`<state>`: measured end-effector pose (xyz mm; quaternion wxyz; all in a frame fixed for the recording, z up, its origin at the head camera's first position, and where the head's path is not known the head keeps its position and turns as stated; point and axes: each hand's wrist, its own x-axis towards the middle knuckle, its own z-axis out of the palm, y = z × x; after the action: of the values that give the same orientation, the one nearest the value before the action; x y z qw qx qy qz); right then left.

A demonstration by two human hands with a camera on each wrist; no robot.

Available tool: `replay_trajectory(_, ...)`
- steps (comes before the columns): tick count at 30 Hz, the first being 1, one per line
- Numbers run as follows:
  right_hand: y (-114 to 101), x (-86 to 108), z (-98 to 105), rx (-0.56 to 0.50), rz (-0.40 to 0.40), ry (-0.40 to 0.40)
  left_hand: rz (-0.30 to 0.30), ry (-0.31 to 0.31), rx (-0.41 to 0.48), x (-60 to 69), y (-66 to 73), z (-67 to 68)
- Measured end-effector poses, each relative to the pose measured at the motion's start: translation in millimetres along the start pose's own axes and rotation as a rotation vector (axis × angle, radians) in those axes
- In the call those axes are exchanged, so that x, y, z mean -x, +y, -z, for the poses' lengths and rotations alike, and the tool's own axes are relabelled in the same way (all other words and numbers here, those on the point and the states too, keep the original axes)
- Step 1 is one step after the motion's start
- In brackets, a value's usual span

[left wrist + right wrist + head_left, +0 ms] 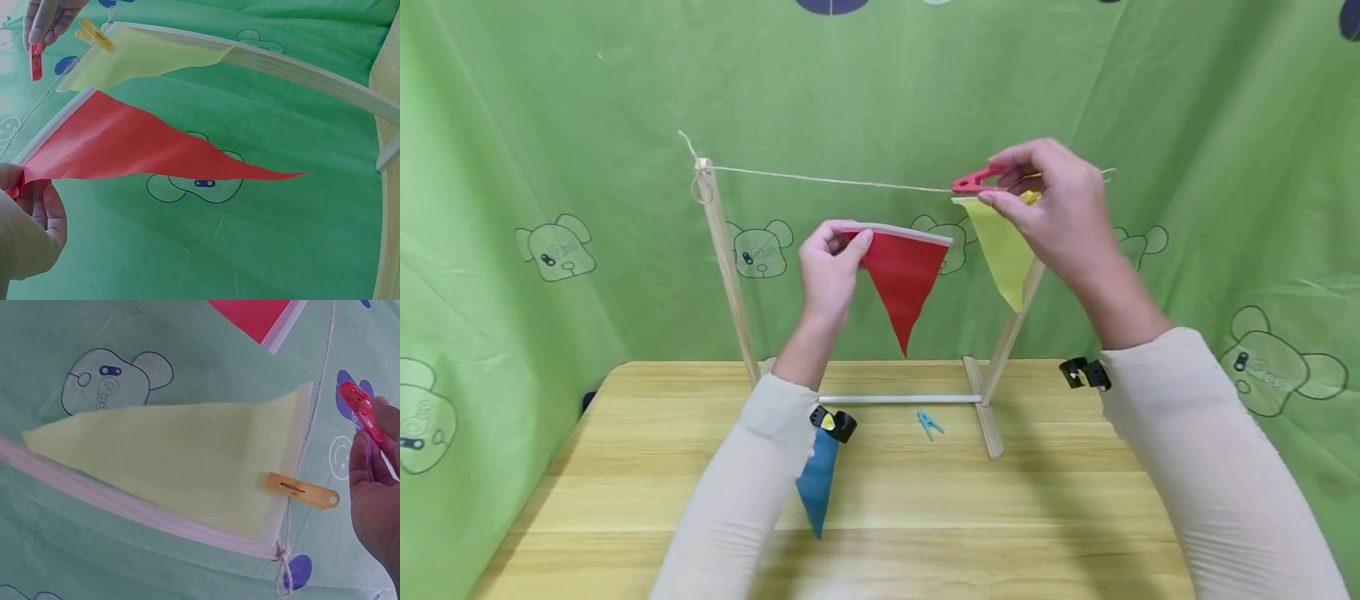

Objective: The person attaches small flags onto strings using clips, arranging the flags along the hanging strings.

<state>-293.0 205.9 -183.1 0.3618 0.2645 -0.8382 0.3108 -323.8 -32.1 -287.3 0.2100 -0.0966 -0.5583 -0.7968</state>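
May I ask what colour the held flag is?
The flag is red, its top edge white; clearest in head view.

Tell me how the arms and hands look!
The left sleeve and right sleeve are cream, each with a small black gadget at the wrist; the left one shows a yellow patch. The left hand and right hand wear no gloves.

Site: booth-like, curtained off; wider room type indeterminate. Evidence: green cartoon-print curtain [880, 100] across upper frame and along left and right edges; 1 wood-grain tabletop [955, 508], lower centre.
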Motion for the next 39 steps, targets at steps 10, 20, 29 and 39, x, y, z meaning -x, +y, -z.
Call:
replay_trajectory(10, -7.3, -13.0, 5.2, 0.044, -0.032, -0.097, 0.013, 0.014, 0.021, -4.9, 7.2, -4.0)
replay_trajectory(20, -8.7, -26.5, 7.1, 0.111, -0.044, -0.194, 0.045, 0.038, 0.034, -10.7, 10.8, -8.5)
replay_trajectory(29, -8.7, -35.4, 7.4, 0.12, -0.053, -0.232, 0.073, 0.03, 0.094, -14.7, 11.3, -11.7)
replay_trajectory(39, -10.8, -43.7, 8.6, 0.151, -0.076, -0.284, 0.094, 0.023, 0.13, -18.2, 13.9, -16.3)
